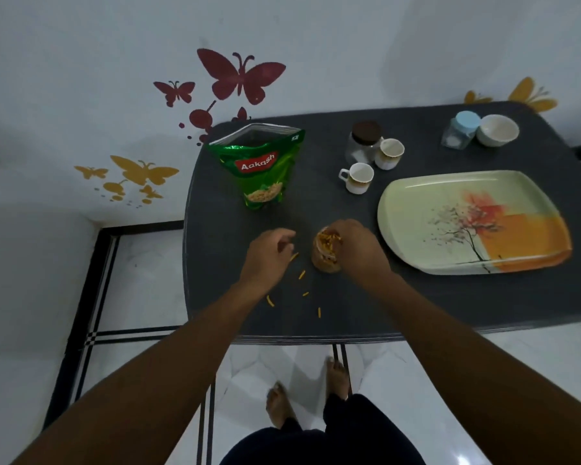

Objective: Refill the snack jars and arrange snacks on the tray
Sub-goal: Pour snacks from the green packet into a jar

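Observation:
A small clear snack jar (pixel 323 260), full of yellow-orange snack sticks, stands open near the table's front middle. My right hand (pixel 356 245) comes at it from the right, with curled fingers over its rim and mouth. My left hand (pixel 267 251) hovers just left of the jar, fingers curled, tips pinched at a spilled snack stick (pixel 294 256). Several more sticks (pixel 302 274) lie scattered on the table in front. An open green snack bag (pixel 262 166) stands behind them. The cream and orange tray (pixel 416 196) with a tree picture lies at the right, holding nothing.
On the dark table (pixel 416 303), behind the tray, stand a brown-lidded jar (pixel 365 142), two white cups (pixel 358 177) (pixel 389 154), a blue-lidded jar (pixel 461 129) and a white bowl (pixel 497 129). The table's front edge is close to my legs, and a wall is behind.

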`<state>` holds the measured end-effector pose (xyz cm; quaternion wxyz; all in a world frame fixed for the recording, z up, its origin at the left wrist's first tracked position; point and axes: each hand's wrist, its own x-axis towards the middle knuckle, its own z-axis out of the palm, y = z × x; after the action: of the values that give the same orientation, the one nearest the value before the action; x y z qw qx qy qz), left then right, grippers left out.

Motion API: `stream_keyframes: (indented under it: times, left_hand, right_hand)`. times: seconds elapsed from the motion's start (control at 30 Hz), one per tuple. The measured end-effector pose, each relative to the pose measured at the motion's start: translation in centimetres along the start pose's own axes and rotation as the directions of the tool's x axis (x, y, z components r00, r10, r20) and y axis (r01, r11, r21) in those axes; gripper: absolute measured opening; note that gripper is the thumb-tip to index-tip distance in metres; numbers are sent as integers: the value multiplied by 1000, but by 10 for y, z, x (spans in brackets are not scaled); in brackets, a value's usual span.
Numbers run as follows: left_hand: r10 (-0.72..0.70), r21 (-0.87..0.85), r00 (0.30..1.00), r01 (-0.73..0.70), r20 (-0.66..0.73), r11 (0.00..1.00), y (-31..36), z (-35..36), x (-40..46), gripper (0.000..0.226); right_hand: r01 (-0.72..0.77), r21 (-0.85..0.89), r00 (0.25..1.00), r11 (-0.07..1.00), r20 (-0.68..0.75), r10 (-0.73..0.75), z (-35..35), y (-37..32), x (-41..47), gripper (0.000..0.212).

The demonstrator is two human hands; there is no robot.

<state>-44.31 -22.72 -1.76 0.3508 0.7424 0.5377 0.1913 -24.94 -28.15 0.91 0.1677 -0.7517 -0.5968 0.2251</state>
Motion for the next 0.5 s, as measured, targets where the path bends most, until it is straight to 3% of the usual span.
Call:
stream_keyframes:
  times: [0.17, 0.33, 0.4, 0.5]
  left_hand:
    - [-119, 330, 970, 43, 213, 943, -47, -11, -16, 68]
    - [-246, 548, 881, -18, 405, 836, -78, 12, -43, 100]
    - [-207, 598, 885, -95, 416, 796, -84, 24, -49, 96]
    - [-83, 611, 929, -167, 360, 774, -91, 35, -50, 70]
  right_hand:
    - [204, -41, 973, 978, 121, -198, 31, -19, -5, 33]
    - [327, -224, 871, 918, 447, -201, 83, -28, 2, 70]
    - [379, -323, 861, 867, 467, -203, 100, -26, 5, 76]
    - [385, -433, 867, 815, 473, -158, 115, -20, 13, 68]
